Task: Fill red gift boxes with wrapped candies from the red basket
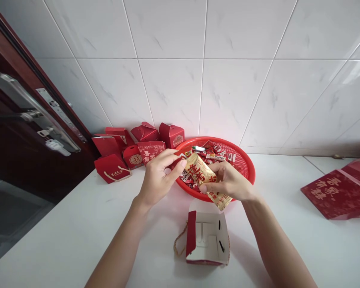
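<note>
My right hand (229,182) is closed on a gold snack packet (204,177) with red characters, held tilted over the near rim of a round red basket (246,164) full of wrapped sweets. My left hand (159,175) pinches the packet's upper left end, fingers curled, at the basket's left edge. Directly below both hands an open red gift box (208,238) with a white inside and a rope handle stands on the white counter; nothing shows inside it.
Several closed red gift boxes (138,146) are grouped at the back left against the tiled wall. A stack of flat red box blanks (339,194) lies at the right. A dark door with a metal handle (30,112) stands at the left.
</note>
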Motion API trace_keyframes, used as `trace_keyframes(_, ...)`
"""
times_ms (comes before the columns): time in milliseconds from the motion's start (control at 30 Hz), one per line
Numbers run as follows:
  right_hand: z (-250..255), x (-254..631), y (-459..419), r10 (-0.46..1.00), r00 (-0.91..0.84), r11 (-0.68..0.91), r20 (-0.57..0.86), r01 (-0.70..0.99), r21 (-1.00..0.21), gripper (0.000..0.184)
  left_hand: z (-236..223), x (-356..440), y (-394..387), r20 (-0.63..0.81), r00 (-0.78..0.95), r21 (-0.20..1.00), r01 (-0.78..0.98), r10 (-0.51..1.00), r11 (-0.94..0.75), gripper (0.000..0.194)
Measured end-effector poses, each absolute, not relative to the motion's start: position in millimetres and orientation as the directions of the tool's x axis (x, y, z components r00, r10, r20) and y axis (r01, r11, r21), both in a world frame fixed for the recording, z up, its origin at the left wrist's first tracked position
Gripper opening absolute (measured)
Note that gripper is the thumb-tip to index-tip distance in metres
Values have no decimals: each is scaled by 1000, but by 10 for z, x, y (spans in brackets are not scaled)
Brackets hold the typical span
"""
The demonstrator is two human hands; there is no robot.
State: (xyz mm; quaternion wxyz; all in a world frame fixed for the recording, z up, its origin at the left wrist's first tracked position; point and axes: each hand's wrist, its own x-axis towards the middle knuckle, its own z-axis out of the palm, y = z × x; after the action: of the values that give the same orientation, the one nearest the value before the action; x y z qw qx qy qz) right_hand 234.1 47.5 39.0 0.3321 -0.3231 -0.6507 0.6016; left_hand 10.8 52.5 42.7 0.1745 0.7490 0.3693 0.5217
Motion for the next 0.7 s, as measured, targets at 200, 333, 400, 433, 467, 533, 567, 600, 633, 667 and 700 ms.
trace_keyframes(200, 371, 2314, 492, 812, -581, 46, 52, -24, -999, 36, 438, 103, 525, 643, 184, 651, 380, 743, -657, 24)
trace_keyframes(333, 357, 2376, 518, 754, -657, 5, 28, -38, -999, 31, 439, 95, 528, 641, 197, 643, 389, 742, -660, 27)
trace_keyframes(400, 363, 2434, 526, 722, -691, -6, 17, -31, -999, 30, 441, 85, 532, 657, 190, 627, 399, 729, -669, 28)
trace_keyframes(433, 371, 2465, 526, 711, -704, -10, 7, -20, -1000, 30, 442, 77, 535, 667, 182, 619, 404, 722, -673, 28)
trace_keyframes(467, 383, 2494, 524, 699, -715, -15, -3, -11, -1000, 29, 443, 69, 539, 677, 170, 613, 408, 716, -676, 27)
trace_keyframes(533, 409, 2540, 514, 678, -735, -20, -4, -12, -1000, 29, 443, 51, 549, 687, 154, 609, 409, 710, -679, 24)
trace_keyframes(567, 420, 2555, 508, 669, -743, -15, 8, -24, -1000, 28, 443, 44, 553, 688, 151, 611, 408, 710, -679, 23)
trace_keyframes(600, 429, 2566, 501, 661, -750, -7, 26, -40, -999, 27, 442, 39, 557, 687, 150, 612, 406, 711, -678, 23)
trace_keyframes(633, 436, 2573, 496, 654, -755, 1, 44, -57, -998, 26, 441, 36, 559, 686, 152, 614, 404, 712, -678, 23)
trace_keyframes(667, 439, 2577, 492, 649, -758, 9, 57, -68, -998, 26, 440, 34, 561, 684, 155, 615, 403, 713, -678, 23)
trace_keyframes(700, 440, 2580, 489, 644, -762, 14, 62, -70, -997, 26, 438, 34, 562, 683, 157, 615, 403, 714, -677, 23)
